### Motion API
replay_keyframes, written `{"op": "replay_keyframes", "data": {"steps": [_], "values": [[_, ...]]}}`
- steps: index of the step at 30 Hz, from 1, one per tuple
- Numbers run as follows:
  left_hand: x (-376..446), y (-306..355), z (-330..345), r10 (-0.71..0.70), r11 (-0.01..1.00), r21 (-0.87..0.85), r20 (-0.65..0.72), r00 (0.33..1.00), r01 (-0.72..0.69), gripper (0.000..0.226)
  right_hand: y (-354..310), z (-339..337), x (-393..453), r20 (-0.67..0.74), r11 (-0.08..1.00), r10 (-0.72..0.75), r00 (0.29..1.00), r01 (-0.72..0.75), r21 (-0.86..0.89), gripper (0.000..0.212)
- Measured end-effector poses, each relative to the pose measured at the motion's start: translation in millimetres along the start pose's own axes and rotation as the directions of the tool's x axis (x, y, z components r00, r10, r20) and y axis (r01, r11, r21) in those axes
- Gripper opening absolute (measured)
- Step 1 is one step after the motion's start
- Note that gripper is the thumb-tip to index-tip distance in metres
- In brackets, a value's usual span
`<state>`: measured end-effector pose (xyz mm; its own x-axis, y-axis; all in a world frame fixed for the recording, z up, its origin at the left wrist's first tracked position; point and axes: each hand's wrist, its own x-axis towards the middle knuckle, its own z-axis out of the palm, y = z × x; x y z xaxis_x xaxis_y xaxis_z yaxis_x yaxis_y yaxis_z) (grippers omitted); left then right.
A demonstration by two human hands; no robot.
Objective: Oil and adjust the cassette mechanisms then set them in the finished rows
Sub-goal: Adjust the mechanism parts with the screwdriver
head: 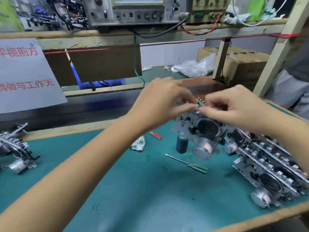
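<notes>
Currently, findings by item:

Held unit: you have one cassette mechanism [203, 131] lifted above the green mat [150, 190], over its far right part, with the motor can hanging at the lower end. The picture is blurred here.

Left hand: your left hand [160, 104] comes in from the left, fingers curled onto the upper edge of the cassette mechanism, gripping it.

Right hand: your right hand [234, 108] meets it from the right, thumb and fingers pinching at the same upper edge (the exact part pinched is too smeared to tell).

Finished rows: a block of mechanisms [274, 166] lies packed side by side along the right edge of the mat, reaching toward the near right corner. The held unit sits just beside its far end.

Waiting stock: another group of mechanisms [15, 148] rests at the left edge of the mat.

Tools on mat: a green-handled screwdriver [187, 164] lies near the middle, below the held unit. A small dark bottle [182, 144] stands upright just left of the motor can. A red-handled tool [155, 135] and a crumpled wipe [138, 144] lie toward the far edge, near your left wrist.

Background: test instruments [133, 10] sit on the shelf above.
</notes>
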<state>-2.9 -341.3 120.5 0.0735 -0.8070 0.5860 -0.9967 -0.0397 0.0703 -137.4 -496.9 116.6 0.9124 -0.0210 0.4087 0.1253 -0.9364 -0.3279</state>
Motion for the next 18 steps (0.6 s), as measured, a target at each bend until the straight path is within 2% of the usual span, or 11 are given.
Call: {"op": "replay_keyframes", "data": {"steps": [2,5,7,11,15,18], "values": [[31,-1,14,0.008,0.998,0.058,0.068,0.998,-0.012,0.02,17,-8,-2,-0.027,0.996,0.076,0.997,-0.077,-0.052,0.045],[58,2,48,0.059,0.965,0.241,0.177,0.982,-0.101,0.026,47,2,-10,-0.047,0.964,0.166,0.985,-0.172,-0.202,0.042],[63,4,73,0.072,0.94,0.3,0.284,0.956,-0.16,0.03,68,14,-15,-0.048,0.94,0.209,0.977,-0.214,-0.265,0.043],[66,5,107,-0.006,0.925,0.323,0.536,0.844,-0.199,0.04,94,39,-23,0.036,0.896,0.342,0.939,-0.315,-0.313,0.041],[59,5,129,-0.036,0.946,0.25,0.716,0.697,-0.208,0.064,102,50,-31,0.048,0.756,0.409,0.911,-0.309,-0.577,0.04],[55,7,141,-0.023,0.954,0.219,0.732,0.681,-0.203,0.079,100,44,-37,0.007,0.654,0.393,0.919,-0.275,-0.705,0.035]]}}
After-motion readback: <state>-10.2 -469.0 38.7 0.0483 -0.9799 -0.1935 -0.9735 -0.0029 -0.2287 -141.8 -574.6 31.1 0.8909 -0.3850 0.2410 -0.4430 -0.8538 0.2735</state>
